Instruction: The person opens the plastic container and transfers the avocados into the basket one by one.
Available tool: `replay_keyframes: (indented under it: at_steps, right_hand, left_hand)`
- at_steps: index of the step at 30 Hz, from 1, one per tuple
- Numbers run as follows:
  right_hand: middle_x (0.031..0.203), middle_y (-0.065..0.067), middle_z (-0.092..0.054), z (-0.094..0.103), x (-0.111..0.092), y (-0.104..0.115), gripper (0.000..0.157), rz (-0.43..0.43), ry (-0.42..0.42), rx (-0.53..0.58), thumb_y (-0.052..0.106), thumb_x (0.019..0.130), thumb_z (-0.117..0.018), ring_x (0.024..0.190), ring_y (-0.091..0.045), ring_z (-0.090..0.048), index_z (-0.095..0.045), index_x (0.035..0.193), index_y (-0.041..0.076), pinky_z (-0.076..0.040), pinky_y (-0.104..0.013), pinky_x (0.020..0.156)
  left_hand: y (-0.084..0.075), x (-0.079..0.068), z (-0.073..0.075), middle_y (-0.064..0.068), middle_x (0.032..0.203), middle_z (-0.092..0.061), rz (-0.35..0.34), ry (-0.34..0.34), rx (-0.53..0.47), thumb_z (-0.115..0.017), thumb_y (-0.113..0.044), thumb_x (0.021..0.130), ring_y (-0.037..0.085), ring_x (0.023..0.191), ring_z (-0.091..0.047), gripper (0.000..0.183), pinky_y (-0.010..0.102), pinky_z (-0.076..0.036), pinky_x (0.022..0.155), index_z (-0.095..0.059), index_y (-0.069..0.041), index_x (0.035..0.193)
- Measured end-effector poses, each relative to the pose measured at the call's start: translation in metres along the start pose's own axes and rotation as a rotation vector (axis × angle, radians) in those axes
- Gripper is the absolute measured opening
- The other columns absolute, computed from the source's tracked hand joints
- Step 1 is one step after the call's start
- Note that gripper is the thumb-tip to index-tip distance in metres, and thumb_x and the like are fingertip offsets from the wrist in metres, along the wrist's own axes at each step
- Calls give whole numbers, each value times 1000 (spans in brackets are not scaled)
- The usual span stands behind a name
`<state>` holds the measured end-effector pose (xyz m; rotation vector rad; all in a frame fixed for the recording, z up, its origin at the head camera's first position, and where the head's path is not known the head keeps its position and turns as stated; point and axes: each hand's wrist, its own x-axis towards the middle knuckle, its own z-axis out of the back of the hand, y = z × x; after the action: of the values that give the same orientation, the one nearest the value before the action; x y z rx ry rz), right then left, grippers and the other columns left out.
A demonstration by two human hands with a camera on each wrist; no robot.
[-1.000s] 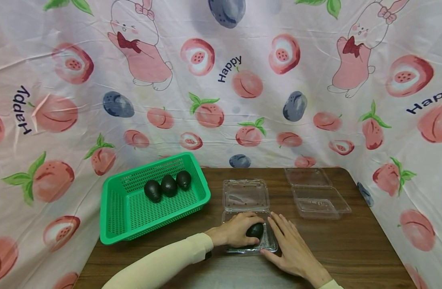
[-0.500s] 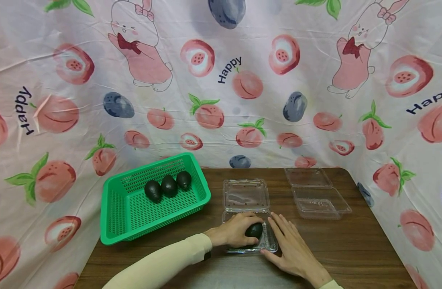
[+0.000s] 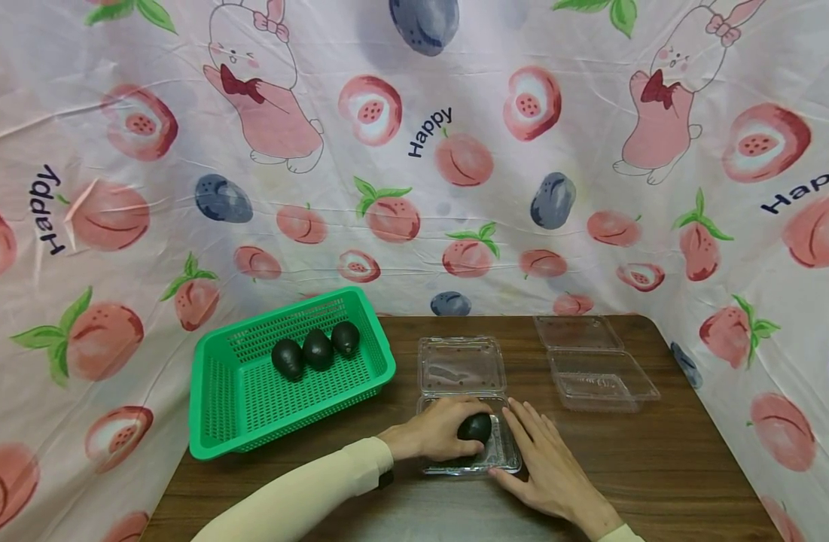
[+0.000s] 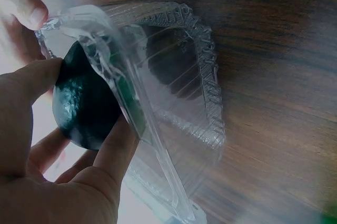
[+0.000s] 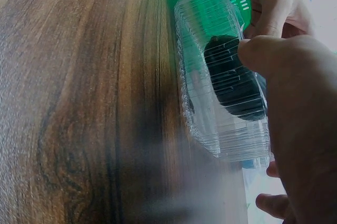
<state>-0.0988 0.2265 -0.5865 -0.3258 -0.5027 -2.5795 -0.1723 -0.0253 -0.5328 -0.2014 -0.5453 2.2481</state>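
Observation:
A dark avocado (image 3: 475, 428) sits inside the base of a clear plastic clamshell box (image 3: 463, 364), whose lid lies open behind it. My left hand (image 3: 436, 430) grips the avocado with thumb and fingers, and covers the box's left part. In the left wrist view the thumb and fingers surround the avocado (image 4: 84, 100) at the box wall. My right hand (image 3: 550, 467) rests along the box's right side with its fingers straight. Through the clear wall in the right wrist view, the avocado (image 5: 234, 76) shows as a dark oval beside the right thumb.
To the left stands a green plastic basket (image 3: 214, 418) with three avocados (image 3: 317, 349) in it. A second clear clamshell box (image 3: 593, 382), open, lies at the back right of the wooden table (image 3: 672, 467). A fruit-printed cloth (image 3: 414, 248) hangs behind.
My left hand has shifted slightly left and away from me within the box, carrying the avocado along. The right hand has stayed in place.

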Motion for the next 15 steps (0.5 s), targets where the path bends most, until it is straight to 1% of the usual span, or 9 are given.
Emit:
replay_keyframes:
  at_steps: [6, 11, 15]
  right_hand:
    - [178, -23, -47, 0, 1, 0, 98, 6, -1, -5, 61, 97, -83, 160, -51, -51, -50, 168, 1, -46, -72, 125]
    - [178, -22, -47, 0, 0, -1, 98, 9, -1, -11, 61, 97, -83, 160, -51, -51, -50, 168, 1, -46, -71, 125]
    - [178, -22, -47, 0, 0, -1, 98, 16, -6, -16, 61, 97, -83, 159, -51, -52, -51, 168, 0, -47, -71, 125]
  left_hand:
    - [0, -2, 3, 9, 153, -72, 6, -16, -12, -85, -27, 101, 26, 137, -72, 57, 34, -61, 110, -68, -10, 153]
    - [0, -4, 6, 10, 151, -73, -3, -26, -18, -85, -26, 102, 26, 134, -74, 57, 33, -63, 107, -68, -9, 153]
    - [0, -5, 9, 12, 154, -71, -8, -41, -30, -84, -26, 102, 29, 138, -72, 57, 35, -64, 107, -67, -9, 154]
